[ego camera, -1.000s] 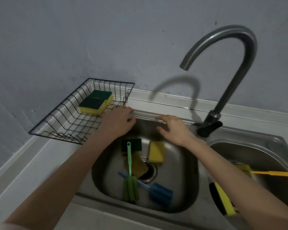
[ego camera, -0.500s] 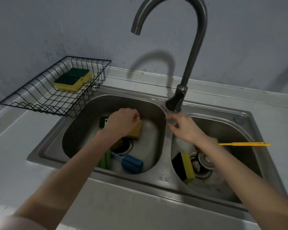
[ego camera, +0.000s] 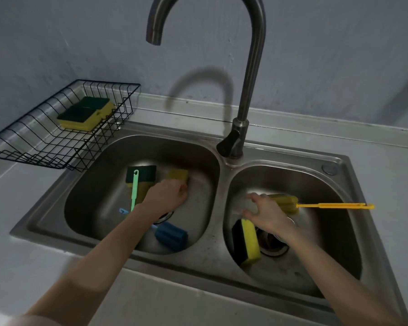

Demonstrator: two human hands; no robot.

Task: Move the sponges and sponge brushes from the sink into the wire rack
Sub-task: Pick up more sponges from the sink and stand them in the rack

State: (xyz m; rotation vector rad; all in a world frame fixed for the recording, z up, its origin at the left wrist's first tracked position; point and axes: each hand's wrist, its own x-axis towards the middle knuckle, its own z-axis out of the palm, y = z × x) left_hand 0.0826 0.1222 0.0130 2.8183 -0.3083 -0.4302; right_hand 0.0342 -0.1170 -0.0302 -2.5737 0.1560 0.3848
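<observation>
Steel sink (ego camera: 218, 189), L hand (ego camera: 166, 195) clamped on yellow sponge (ego camera: 178, 175), R hand (ego camera: 266, 211) fingers apart nr divider, wire rack (ego camera: 33, 142) half free.

A: What is crowding the left basin (ego camera: 99, 184)?
B: The green brush (ego camera: 134, 188) is lying across two sponges, and the blue brush (ego camera: 171, 236) is sitting near the front wall.
A: And the wire rack (ego camera: 33, 147)?
B: Two sponges (ego camera: 86, 113) are filling its far corner; the near half is lying open.

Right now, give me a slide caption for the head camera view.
Left hand reaches the yellow sponge in the left basin; right hand nears the yellow sponge brush.
</observation>
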